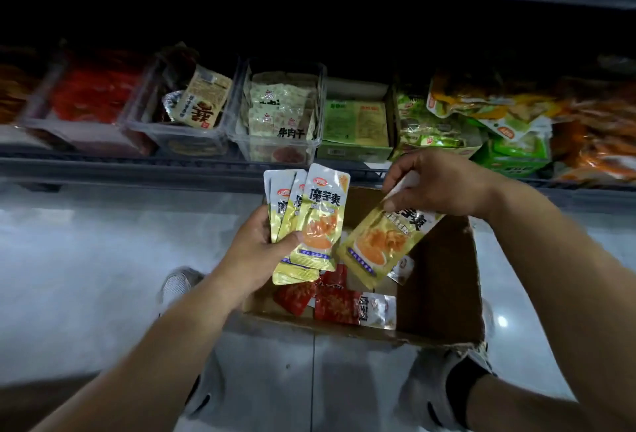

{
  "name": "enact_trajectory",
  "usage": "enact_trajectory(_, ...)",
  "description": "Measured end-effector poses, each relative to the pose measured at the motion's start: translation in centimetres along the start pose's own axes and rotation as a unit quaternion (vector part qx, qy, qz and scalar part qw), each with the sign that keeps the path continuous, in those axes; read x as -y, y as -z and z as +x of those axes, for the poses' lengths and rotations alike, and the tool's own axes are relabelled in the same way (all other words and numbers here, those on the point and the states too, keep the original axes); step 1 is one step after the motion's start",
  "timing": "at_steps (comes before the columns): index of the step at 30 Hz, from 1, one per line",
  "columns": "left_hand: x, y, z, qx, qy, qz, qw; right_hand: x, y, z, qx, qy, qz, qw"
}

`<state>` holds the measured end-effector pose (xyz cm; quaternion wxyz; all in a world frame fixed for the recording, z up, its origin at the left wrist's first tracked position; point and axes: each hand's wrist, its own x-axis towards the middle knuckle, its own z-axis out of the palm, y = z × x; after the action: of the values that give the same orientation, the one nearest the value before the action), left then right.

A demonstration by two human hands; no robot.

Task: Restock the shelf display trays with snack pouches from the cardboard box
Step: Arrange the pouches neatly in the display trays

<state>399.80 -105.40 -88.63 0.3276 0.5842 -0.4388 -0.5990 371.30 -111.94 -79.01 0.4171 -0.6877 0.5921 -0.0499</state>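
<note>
Yellow pouch (378, 245) pinched at top by right hand (437, 183), hanging tilted over cardboard box (444, 280). Left hand (254, 252) grips fanned yellow stack (306, 221), upright, just left. Likely merge next; green tray (354, 142) straight ahead on shelf.

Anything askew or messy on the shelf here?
Yes: green-and-yellow snack pouches heap untidily over a green cardboard tray at right, and a beige pouch leans tilted in a clear plastic tray.
</note>
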Motion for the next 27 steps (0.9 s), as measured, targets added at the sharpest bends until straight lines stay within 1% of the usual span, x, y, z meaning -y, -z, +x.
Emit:
enact_trajectory(2,-0.2,-0.3,-0.3,0.022,0.006,0.0,1.0,0.9,-0.7,0.1,-0.008,0.004,0.02,1.0)
enact_trajectory(7,-0.8,-1.3,-0.7,0.083,0.044,-0.04,0.995,0.6,-4.5,1.8,-0.074,0.006,0.063,0.995)
enact_trajectory(9,-0.7,-1.3,-0.6,0.089,0.058,-0.053,0.993,0.3,-5.6,2.1,-0.102,0.006,0.087,0.991)
enact_trajectory(12,-0.4,-1.2,-0.5,0.091,0.072,-0.062,0.991,-0.1,-6.8,2.6,-0.138,0.011,0.082,0.987)
enact_trajectory(14,-0.1,-1.0,-0.4,0.101,0.076,-0.052,0.991,0.0,-7.5,2.6,-0.163,0.023,0.107,0.981)
enact_trajectory(16,0.1,-0.8,-0.2,0.096,0.063,-0.028,0.993,-0.1,-8.2,2.8,-0.212,0.029,0.18,0.96)
enact_trajectory(18,0.4,-0.3,0.3,0.061,0.039,-0.008,0.997,-1.1,-8.6,3.3,-0.273,-0.008,0.299,0.914)
enact_trajectory(19,0.6,0.1,0.6,0.038,0.031,-0.006,0.999,-2.3,-8.8,3.6,-0.286,-0.043,0.353,0.89)
enact_trajectory(20,0.7,0.4,0.8,0.017,0.028,-0.007,0.999,-3.9,-9.2,3.9,-0.276,-0.078,0.384,0.878)
enact_trajectory(21,0.7,0.8,1.0,0.003,0.026,-0.007,1.0,-5.7,-9.9,4.1,-0.241,-0.114,0.381,0.885)
enact_trajectory(22,0.7,1.0,1.1,-0.007,0.026,-0.005,1.0,-7.6,-10.9,4.1,-0.195,-0.143,0.35,0.905)
enact_trajectory(24,0.9,1.4,1.3,-0.021,0.031,0.003,0.999,-11.4,-13.5,4.1,-0.101,-0.182,0.249,0.946)
enact_trajectory(25,1.0,1.5,1.3,-0.024,0.035,0.007,0.999,-13.2,-14.9,4.1,-0.073,-0.196,0.198,0.958)
enact_trajectory(27,1.3,1.5,1.5,-0.03,0.042,0.017,0.999,-16.0,-16.8,4.7,-0.063,-0.211,0.11,0.969)
